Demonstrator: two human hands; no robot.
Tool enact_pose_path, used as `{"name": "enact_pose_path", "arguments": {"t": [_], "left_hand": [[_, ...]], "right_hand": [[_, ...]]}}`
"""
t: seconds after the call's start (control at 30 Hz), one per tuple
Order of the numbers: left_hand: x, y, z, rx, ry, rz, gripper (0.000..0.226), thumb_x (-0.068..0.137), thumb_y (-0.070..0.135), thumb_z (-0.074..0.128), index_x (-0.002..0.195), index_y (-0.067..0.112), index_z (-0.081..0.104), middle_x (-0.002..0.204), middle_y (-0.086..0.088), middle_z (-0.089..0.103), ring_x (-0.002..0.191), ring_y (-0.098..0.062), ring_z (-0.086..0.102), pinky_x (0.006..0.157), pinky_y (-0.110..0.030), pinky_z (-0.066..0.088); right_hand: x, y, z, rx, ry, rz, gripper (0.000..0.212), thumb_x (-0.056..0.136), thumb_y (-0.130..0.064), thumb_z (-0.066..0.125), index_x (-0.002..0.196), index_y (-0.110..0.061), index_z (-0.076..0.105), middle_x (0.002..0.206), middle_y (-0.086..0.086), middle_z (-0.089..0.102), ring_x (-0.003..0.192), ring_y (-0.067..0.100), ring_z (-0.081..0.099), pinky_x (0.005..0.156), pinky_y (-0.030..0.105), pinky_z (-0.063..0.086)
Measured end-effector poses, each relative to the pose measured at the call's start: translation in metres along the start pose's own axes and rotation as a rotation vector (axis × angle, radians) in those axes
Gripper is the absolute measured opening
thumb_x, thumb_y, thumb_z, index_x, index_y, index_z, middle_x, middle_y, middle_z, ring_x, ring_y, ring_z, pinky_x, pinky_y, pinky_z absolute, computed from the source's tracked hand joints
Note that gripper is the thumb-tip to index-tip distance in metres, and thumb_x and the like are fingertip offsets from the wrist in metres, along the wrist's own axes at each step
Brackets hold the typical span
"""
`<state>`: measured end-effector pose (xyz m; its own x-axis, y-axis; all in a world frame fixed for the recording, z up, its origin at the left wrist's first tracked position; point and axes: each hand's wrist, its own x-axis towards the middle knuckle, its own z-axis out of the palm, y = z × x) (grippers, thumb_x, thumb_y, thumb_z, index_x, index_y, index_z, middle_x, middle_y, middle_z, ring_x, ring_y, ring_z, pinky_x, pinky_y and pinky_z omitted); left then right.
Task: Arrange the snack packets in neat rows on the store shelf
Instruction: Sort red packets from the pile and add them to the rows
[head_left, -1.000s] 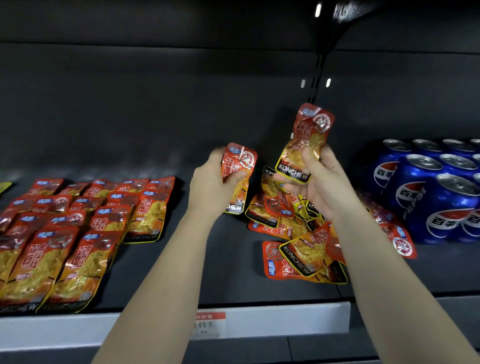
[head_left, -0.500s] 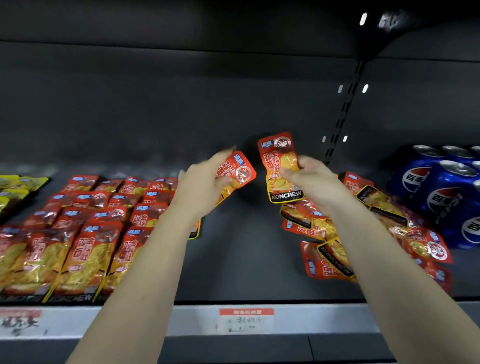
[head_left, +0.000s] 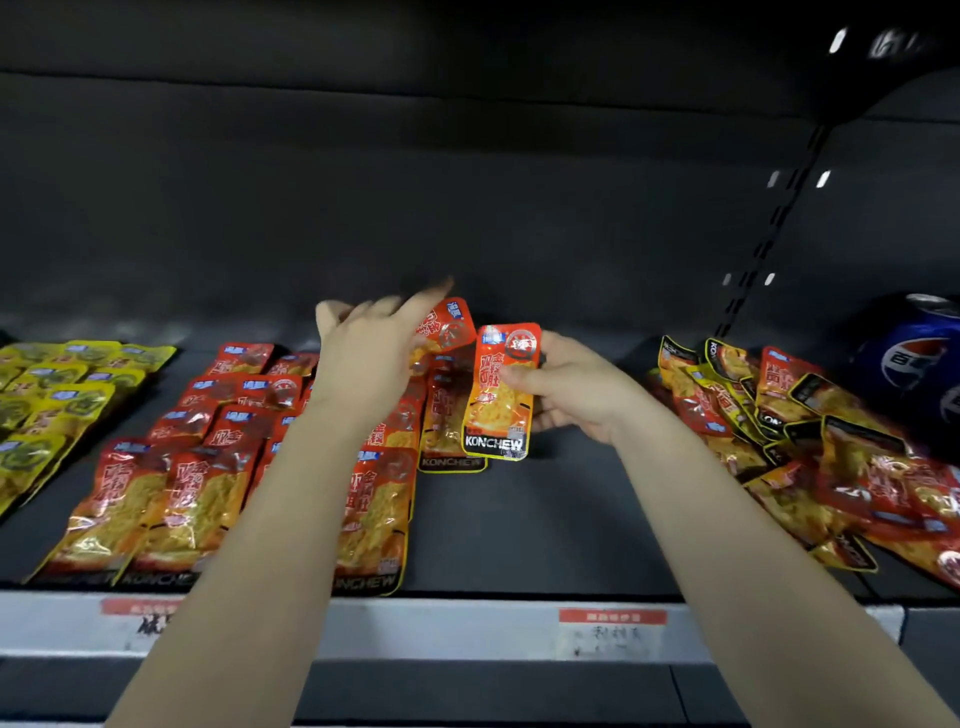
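Lying flat at the far left of the shelf, the yellow packets are filling their own block, kept apart from the other flavour. Just beside them the red rows are running front to back, each packet overlapping the one behind, so the KONCHEW band at the front is facing the aisle.

The left hand is reaching over the rightmost of these rows, toward its back end, with a tilted packet showing just past the knuckles. Judging by the position, the packet is being set there to lengthen that row. The fingers are blurring and the back of the hand is hiding the contact, so whether it is gripping the packet or letting it go cannot be told.

Right of it, the right hand is pinching an upright packet by its right edge, thumb across the front and fingers curled behind. It is holding the packet label-forward above the bare shelf floor, probably so that it is going down next in the same orientation.

Further right, well apart from the rows, the loose pile is lying jumbled, some packets face down, waiting as unsorted supply. At the far right the blue cans are standing, bounding the snack space.
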<state>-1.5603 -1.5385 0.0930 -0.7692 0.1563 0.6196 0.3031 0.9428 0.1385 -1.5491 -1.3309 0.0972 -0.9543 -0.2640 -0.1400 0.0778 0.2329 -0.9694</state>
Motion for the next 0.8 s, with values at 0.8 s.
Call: {"name": "enact_pose_path", "arguments": {"t": [0.8], "left_hand": [[-0.016,0.000,0.005,-0.218,0.040,-0.079,0.053,0.097,0.021,0.053,0.144,0.038,0.036,0.116,0.001,0.064,0.110,-0.020,0.057,0.096,-0.037,0.024]], "right_hand": [[0.006,0.038,0.035,-0.407,0.158,-0.208,0.031,0.078,-0.027,0.081,0.102,-0.023,0.062,0.086,0.013,0.069,0.076,0.024,0.068,0.078,0.044,0.055]]}}
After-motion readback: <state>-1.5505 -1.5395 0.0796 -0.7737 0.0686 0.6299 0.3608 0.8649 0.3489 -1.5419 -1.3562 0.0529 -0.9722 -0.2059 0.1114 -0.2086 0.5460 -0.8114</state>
